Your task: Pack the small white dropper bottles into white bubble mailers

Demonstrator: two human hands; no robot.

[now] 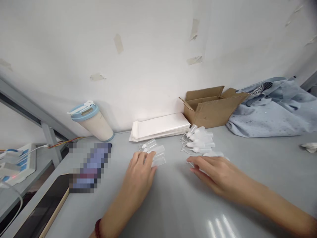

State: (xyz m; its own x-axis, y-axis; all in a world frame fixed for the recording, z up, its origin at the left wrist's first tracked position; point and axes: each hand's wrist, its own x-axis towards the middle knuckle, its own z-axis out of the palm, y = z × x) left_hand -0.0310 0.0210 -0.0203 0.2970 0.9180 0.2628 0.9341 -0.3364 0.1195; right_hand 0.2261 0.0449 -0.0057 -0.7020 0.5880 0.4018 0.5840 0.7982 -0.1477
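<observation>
Head view, the only one: two groups of small translucent tubes on a grey table [173, 201], both just beyond or beneath the fingertips.

At the left, left hand [137, 173] low over the near left side of the left tube group [158, 162], fingers bent and thumb a little apart from the forefinger. Tubes directly beneath and to the right of the fingers; impossible to tell from here whether clamped or merely touched.

At the right, right hand [215, 168] over the near edge of the right tube group [201, 144], with thumb and forefinger tips close to each other and a bit of white between them. Again impossible to tell whether clamped on anything. Most of this group on the far side of the fingers, thin cords toward the left.

By count: about four tubes visible in the left group, about seven in the right, exact numbers hidden by overlap and fingers. Beyond them, one stack of white packets [162, 126], one open cardboard box [218, 112] and one bundle of pale blue cloth [277, 115] at the far right. At the far left, one tilted cup [95, 124]; nearer, one dark-screened phone [47, 205].
</observation>
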